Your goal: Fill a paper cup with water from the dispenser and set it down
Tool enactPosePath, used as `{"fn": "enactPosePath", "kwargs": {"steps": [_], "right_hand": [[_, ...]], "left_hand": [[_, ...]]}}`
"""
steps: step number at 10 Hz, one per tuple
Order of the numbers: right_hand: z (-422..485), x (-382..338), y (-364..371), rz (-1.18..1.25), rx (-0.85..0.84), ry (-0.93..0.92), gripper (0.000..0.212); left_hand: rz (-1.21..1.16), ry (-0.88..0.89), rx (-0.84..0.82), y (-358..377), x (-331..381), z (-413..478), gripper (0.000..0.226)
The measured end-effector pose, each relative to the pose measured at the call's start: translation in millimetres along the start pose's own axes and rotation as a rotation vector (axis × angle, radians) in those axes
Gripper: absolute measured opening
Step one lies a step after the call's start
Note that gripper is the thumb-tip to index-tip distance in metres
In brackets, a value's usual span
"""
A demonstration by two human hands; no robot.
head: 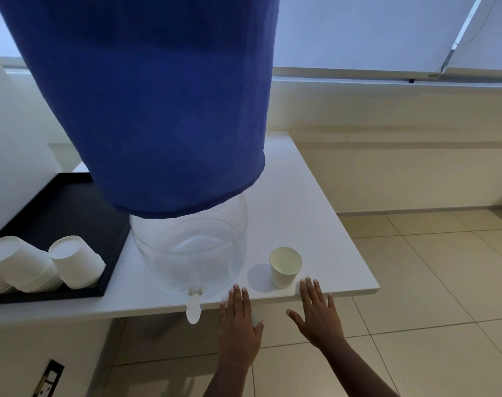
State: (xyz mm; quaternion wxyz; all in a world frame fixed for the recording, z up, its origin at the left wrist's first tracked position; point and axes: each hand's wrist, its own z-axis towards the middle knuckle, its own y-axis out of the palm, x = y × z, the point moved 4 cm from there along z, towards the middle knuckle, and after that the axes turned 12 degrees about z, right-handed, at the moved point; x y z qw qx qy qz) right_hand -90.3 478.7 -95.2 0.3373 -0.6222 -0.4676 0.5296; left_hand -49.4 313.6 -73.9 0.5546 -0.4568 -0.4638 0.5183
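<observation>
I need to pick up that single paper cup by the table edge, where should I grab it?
Wrap the side wall of the upright paper cup around mid-height, coming from the near table edge with the right hand, which is closest. Its open mouth faces up, so avoid pinching the rim.

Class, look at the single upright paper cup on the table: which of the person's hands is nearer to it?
Right. The right hand has its fingertips just below-right of the paper cup, almost touching; the left hand is farther off, between the cup and the dispenser tap.

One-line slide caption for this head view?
Both open hands, left and right, at the table edge flanking an upright paper cup beside the dispenser's tap.
</observation>
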Motion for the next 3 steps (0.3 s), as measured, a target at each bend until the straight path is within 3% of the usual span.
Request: {"fn": "enactPosePath", "kwargs": {"steps": [1, 3], "right_hand": [[-12.2, -4.9, -7.1, 0.027, 0.017, -0.006, 0.131], [-51.5, -19.1, -49.5, 0.039, 0.095, -0.055, 0.127]], "left_hand": [[0.009, 0.023, 0.028, -17.1, -0.5, -4.2, 0.081], [-0.043, 0.044, 0.279, -76.5, -15.1, -10.0, 0.059]]}}
